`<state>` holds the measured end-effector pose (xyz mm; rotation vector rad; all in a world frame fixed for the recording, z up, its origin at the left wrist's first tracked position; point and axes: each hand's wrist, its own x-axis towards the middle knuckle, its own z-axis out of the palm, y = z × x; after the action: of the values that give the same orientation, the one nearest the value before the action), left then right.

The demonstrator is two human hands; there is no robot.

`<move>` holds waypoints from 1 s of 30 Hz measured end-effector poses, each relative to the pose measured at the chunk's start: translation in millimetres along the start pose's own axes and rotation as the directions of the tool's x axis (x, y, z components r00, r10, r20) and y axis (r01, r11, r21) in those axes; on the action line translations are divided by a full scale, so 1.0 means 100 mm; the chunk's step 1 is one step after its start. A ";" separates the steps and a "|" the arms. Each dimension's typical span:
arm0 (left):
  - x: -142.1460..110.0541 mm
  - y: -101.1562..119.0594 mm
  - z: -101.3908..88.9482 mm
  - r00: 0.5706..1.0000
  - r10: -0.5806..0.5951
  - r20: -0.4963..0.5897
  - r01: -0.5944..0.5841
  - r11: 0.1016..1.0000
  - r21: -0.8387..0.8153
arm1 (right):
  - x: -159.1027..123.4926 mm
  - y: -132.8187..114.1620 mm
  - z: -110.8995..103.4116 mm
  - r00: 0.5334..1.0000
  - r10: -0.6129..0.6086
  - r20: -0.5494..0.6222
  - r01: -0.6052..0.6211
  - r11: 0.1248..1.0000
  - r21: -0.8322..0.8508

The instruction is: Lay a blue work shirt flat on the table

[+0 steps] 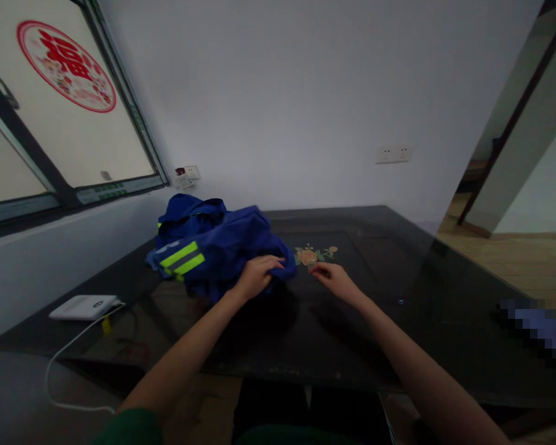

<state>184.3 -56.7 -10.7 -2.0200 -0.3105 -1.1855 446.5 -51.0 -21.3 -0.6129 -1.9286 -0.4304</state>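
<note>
A crumpled blue jacket (208, 247) with yellow-green reflective stripes lies left of centre in the frame on a dark glass worktop (398, 296). The left hand (256, 275) rests on the jacket's near right edge with its fingers curled down into the cloth, gripping a fold. The right hand (332, 276) lies just right of the jacket, loosely open and palm down on the worktop, holding nothing, beside a flower motif (314, 253) in the surface. At the lower left a white flat device (83, 306) sits on the worktop, with a white cable (60, 358) trailing off its edge.
</note>
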 end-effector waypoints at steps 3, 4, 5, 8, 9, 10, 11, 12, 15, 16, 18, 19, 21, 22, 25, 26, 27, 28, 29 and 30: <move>0.08 0.46 0.32 0.901 0.274 0.336 -0.264 0.962 -0.074 | -0.02 -0.07 -0.31 0.969 0.015 -0.248 0.016 0.992 0.122; 0.09 0.60 0.39 0.854 0.337 0.396 -0.321 0.941 -0.108 | -0.06 -0.10 -0.42 0.947 0.014 -0.320 0.036 0.988 0.149; 0.10 0.73 0.43 0.818 0.382 0.430 -0.358 0.923 -0.139 | -0.12 -0.14 -0.52 0.923 0.012 -0.384 0.057 0.984 0.167; 0.10 1.06 0.44 0.774 0.439 0.457 -0.397 0.898 -0.190 | -0.37 -0.27 -0.75 0.856 0.019 -0.516 0.090 0.979 0.185; 0.08 1.14 0.43 0.769 0.445 0.459 -0.408 0.894 -0.183 | -0.48 -0.32 -0.79 0.834 0.026 -0.551 0.087 0.980 0.178; 0.06 1.21 0.41 0.768 0.448 0.459 -0.424 0.891 -0.161 | -0.60 -0.38 -0.82 0.808 0.024 -0.589 0.085 0.984 0.156; 0.04 1.26 0.40 0.769 0.452 0.452 -0.446 0.886 -0.127 | -0.72 -0.44 -0.83 0.773 0.000 -0.634 0.090 0.990 0.109; 0.01 1.30 0.38 0.774 0.456 0.440 -0.471 0.878 -0.082 | -0.84 -0.50 -0.83 0.728 -0.050 -0.684 0.100 0.994 0.033; -0.09 1.38 0.32 0.802 0.453 0.389 -0.519 0.851 0.078 | -1.14 -0.68 -0.78 0.587 -0.335 -0.737 0.158 0.940 -0.302; -0.12 1.40 0.28 0.812 0.448 0.375 -0.524 0.842 0.129 | -1.19 -0.73 -0.76 0.579 -0.439 -0.687 0.199 0.893 -0.403; -0.18 1.44 0.20 0.831 0.435 0.347 -0.523 0.824 0.218 | -1.22 -0.78 -0.71 0.651 -0.570 -0.502 0.301 0.800 -0.518; -0.21 1.47 0.16 0.838 0.434 0.330 -0.521 0.815 0.253 | -1.19 -0.78 -0.67 0.712 -0.580 -0.395 0.340 0.777 -0.530; -0.28 1.54 0.05 0.845 0.443 0.300 -0.524 0.798 0.297 | -1.07 -0.67 -0.60 0.837 -0.498 -0.225 0.333 0.791 -0.513; -0.32 1.58 0.00 0.847 0.449 0.287 -0.525 0.794 0.307 | -1.00 -0.58 -0.56 0.888 -0.424 -0.181 0.289 0.817 -0.499; -0.49 1.74 -0.15 0.872 0.439 0.216 -0.488 0.811 0.323 | -0.82 -0.23 -0.41 0.970 -0.207 -0.126 0.140 0.903 -0.406; -0.55 1.78 -0.20 0.886 0.427 0.184 -0.464 0.824 0.326 | -0.80 -0.11 -0.35 0.982 -0.158 -0.105 0.110 0.927 -0.358; -0.60 1.82 -0.23 0.898 0.413 0.153 -0.441 0.836 0.325 | -0.80 -0.02 -0.30 0.989 -0.121 -0.079 0.092 0.946 -0.310; -0.64 1.86 -0.26 0.905 0.405 0.130 -0.425 0.847 0.319 | -0.81 0.06 -0.25 0.994 -0.096 -0.050 0.079 0.960 -0.267; -0.67 1.88 -0.29 0.906 0.403 0.125 -0.422 0.854 0.303 | -0.84 0.11 -0.22 0.997 -0.075 -0.026 0.066 0.969 -0.238; -0.68 1.90 -0.31 0.901 0.408 0.148 -0.434 0.858 0.276 | -0.87 0.15 -0.20 0.999 -0.049 -0.012 0.045 0.973 -0.227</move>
<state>231.1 -197.6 -150.8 -1.7499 -0.0727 -0.7290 500.2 -69.3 -91.9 -0.7085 -1.8947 -0.6904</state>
